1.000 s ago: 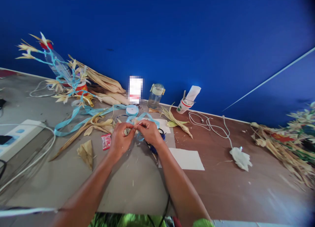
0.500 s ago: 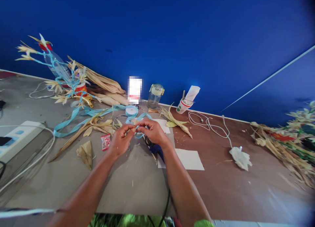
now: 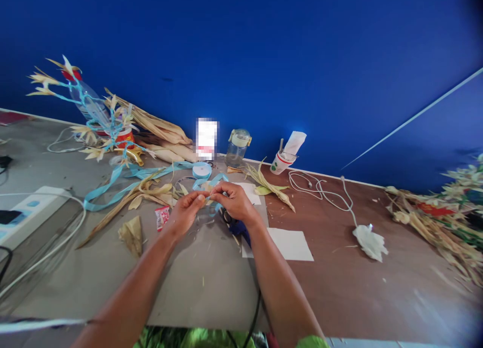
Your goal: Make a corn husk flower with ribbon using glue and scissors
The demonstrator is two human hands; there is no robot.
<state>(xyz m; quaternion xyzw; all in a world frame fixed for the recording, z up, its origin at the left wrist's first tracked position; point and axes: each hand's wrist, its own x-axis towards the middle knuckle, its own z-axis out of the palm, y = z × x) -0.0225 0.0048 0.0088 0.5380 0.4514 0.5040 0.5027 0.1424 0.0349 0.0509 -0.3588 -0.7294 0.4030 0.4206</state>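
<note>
Over the middle of the table, my left hand and my right hand meet fingertip to fingertip. Both are closed in a pinch on a light blue ribbon, part of which hangs below the right fingers. A small pale piece of corn husk shows just beyond the fingertips; how it joins the ribbon is hidden. Behind the hands stands a roll of blue ribbon. Scissors and a dark blue object lie beside and partly under my right wrist.
Dried husks and a red candy wrapper lie left. A blue-stemmed husk flower branch leans by a bottle. A glass jar, paper cup, white cable and white paper are around; a power strip sits far left.
My left fingers have shifted slightly, with the thumb now lying more along the ribbon. Both hands stay pinched together in nearly the same place. The view has moved a little.
</note>
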